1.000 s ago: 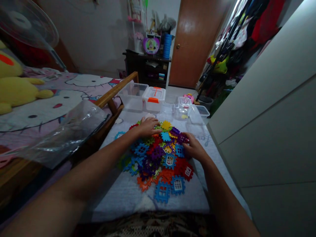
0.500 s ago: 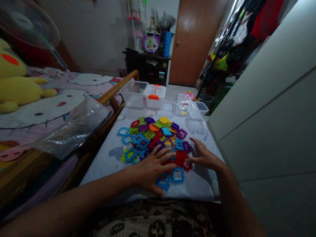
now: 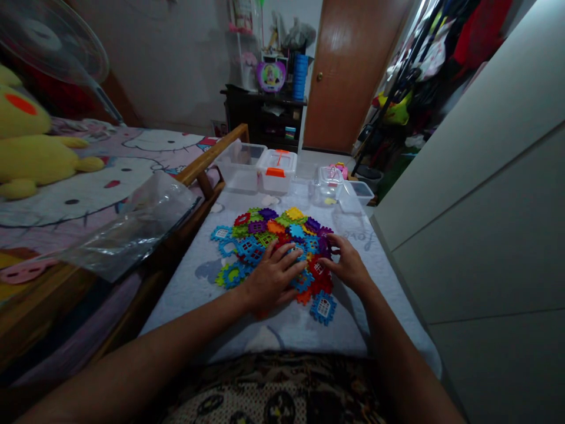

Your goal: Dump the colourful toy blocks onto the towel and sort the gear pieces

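A heap of colourful toothed plastic building tiles (image 3: 267, 238), many with window-like cut-outs, lies on the cloth-covered table. My left hand (image 3: 276, 274) rests palm down over the near middle of the heap, fingers spread. At the heap's right side, my right hand (image 3: 346, 262) curves against the purple and red tiles, its thumb and fingers apart. A red window tile (image 3: 318, 268) lies between the two hands. Nearest to me is a blue window tile (image 3: 323, 307), flat on the cloth. What lies under my left palm is hidden.
Clear plastic bins (image 3: 242, 168) stand along the table's far edge, one box with an orange-handled lid (image 3: 277, 171). A wooden bed rail (image 3: 207, 162) runs along the left, with a plastic bag (image 3: 136, 229) beside it. A white cabinet (image 3: 481, 235) borders the right.
Both hands have moved forward, the right one also leftward against the heap. The near tiles have been pushed up toward the pile, and the loose blue window tile has shifted slightly right.
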A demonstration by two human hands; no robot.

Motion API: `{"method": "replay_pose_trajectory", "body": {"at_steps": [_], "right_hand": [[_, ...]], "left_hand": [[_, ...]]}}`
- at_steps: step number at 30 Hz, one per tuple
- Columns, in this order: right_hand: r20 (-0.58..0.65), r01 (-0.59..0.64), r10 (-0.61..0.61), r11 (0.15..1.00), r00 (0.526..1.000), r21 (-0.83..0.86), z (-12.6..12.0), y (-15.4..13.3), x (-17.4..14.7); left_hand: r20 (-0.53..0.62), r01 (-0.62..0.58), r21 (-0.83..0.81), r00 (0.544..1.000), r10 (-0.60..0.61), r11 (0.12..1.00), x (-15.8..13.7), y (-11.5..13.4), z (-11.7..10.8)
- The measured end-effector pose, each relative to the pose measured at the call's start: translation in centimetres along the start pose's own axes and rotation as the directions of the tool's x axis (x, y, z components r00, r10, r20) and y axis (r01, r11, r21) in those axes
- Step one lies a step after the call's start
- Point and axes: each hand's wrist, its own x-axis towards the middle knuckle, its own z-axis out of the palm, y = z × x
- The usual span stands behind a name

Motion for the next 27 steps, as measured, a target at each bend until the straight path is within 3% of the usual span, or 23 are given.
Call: {"method": "replay_pose_trajectory", "body": {"at_steps": [4,7,10,13,16,19,23,27], "right_hand": [[-0.08,0.078,-0.08,0.997,0.994,-0.018,1.2,-1.8,1.4],[-0.058,0.111,-0.112,0.994,0.992,-0.022,2.0,-3.2,2.8],[0.014,0.148,-0.149,0.988,0.989,0.042,2.4,-4.3,4.1],[-0.028,0.185,-0.184,0.982,0.983,0.039,1.4,-4.6,4.4],[-0.041,0.189,-0.192,0.979,0.98,-0.071,-0.6,-4.0,2.6],[0.111,0.184,-0.166,0.965,0.98,-0.185,-1.8,-3.0,-1.4],[0.269,0.154,-0.066,0.935,0.961,-0.321,-0.3,-1.8,-6.6],[0.248,0.12,-0.021,0.912,0.968,-0.391,2.0,-1.4,-7.8]], "left_hand": [[-0.071,0.075,0.025,0.995,-0.073,0.997,0.7,-0.6,-0.4],[-0.125,0.154,0.044,0.981,-0.147,0.987,1.0,-0.9,-0.7],[-0.182,0.267,0.045,0.95,-0.255,0.963,1.3,-1.2,-0.8],[-0.227,0.395,0.052,0.899,-0.375,0.917,1.4,-1.7,-0.6],[-0.258,0.488,0.065,0.851,-0.457,0.871,1.3,-2.4,-0.3],[-0.269,0.528,0.058,0.826,-0.496,0.847,0.5,-3.3,-0.2],[-0.233,0.557,0.021,0.81,-0.538,0.83,-1.5,-4.3,-0.5],[-0.131,0.585,-0.017,0.803,-0.582,0.811,-3.9,-4.8,-0.7]]}}
